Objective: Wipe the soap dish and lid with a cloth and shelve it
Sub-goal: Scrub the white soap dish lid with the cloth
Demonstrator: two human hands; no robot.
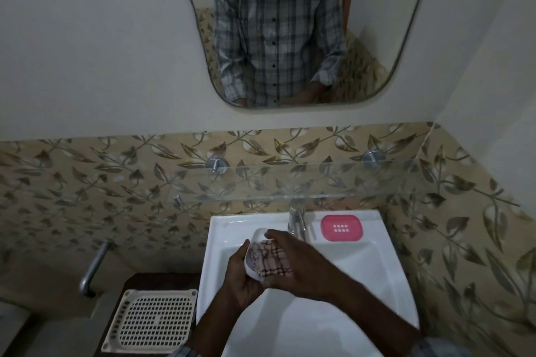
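Over the white sink (362,284), my left hand (242,278) grips a white soap dish lid (259,235) from below, tilted on its edge. My right hand (293,258) holds a checked cloth (271,259) pressed against the lid's inner side, with the fingers curled over it. The pink soap dish (341,227), with small drain holes in its middle, lies flat on the sink's back ledge to the right of the tap. A glass shelf (290,182) is fixed to the tiled wall just above the sink and nothing stands on it.
A chrome tap (296,220) rises at the sink's back, close behind my hands. A cream perforated plastic tray (150,322) lies on a dark stand left of the sink. A metal pipe (92,266) juts from the left wall. A mirror (290,23) hangs above.
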